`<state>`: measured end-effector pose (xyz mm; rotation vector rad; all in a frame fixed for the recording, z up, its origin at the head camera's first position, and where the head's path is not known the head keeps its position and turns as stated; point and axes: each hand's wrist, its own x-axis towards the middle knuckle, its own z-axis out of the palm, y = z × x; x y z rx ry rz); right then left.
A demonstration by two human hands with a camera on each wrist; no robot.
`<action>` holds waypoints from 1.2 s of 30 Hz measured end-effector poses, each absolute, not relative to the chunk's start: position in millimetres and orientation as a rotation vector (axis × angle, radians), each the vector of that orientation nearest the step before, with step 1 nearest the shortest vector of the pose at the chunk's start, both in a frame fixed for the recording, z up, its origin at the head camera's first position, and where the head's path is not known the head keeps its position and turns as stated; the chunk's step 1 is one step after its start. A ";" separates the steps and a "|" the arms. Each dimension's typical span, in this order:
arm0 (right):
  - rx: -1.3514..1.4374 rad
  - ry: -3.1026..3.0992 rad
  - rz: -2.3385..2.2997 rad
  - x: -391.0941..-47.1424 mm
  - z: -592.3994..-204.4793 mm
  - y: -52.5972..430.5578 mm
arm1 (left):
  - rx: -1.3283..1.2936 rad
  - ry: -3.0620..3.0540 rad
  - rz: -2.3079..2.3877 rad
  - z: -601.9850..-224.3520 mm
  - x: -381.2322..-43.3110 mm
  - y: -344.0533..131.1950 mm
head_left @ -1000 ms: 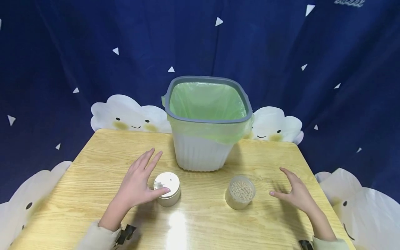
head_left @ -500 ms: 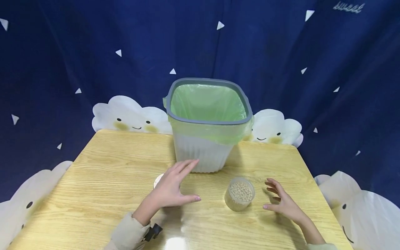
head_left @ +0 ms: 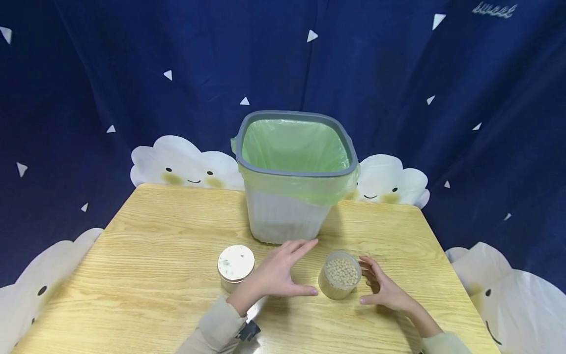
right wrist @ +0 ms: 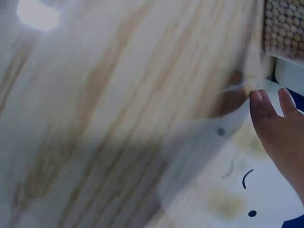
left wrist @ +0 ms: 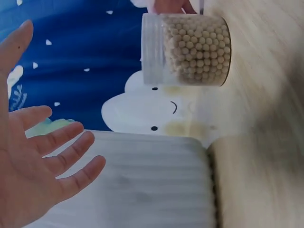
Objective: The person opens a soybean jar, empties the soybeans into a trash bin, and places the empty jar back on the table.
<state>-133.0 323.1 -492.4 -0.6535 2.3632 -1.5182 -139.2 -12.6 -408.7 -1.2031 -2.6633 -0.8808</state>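
Observation:
A clear jar (head_left: 339, 276) full of small round beige balls stands uncovered on the table between the two hands. To its left is my left hand (head_left: 276, 273), fingers spread and thumb apart, not touching it; the left wrist view shows the bare palm (left wrist: 28, 175) with the jar (left wrist: 190, 50) beyond. Close to the jar's right side is my right hand (head_left: 384, 290), its fingers loosely bent and holding nothing. Whether a right fingertip touches the jar, I cannot tell. A second jar (head_left: 236, 265) with a silvery lid stands left of my left hand, partly hidden by the wrist.
A white bin (head_left: 285, 211) with a grey rim and a green bag liner stands behind the jars. The wooden table (head_left: 168, 236) has a bright glare spot near the front. A dark blue curtain (head_left: 199, 59) with cloud figures hangs behind.
My left hand has moved right, from beside the lidded jar towards the jar of balls. My right hand has moved left, closer to that same jar. Neither jar has moved.

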 end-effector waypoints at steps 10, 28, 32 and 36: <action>-0.697 2.344 -1.489 -145.1 -500.2 309.9 | -1.136 -2.802 -0.927 -431.3 -157.0 14.2; -0.584 2.260 -1.546 -150.9 -508.1 289.7 | -1.311 -2.818 -0.875 -448.3 -178.3 63.9; -0.561 2.289 -1.562 -149.5 -510.3 286.5 | -1.370 -2.805 -0.852 -447.8 -178.9 69.3; -0.552 2.384 -1.553 -146.4 -512.8 285.5 | -1.386 -2.795 -0.869 -449.9 -178.9 71.9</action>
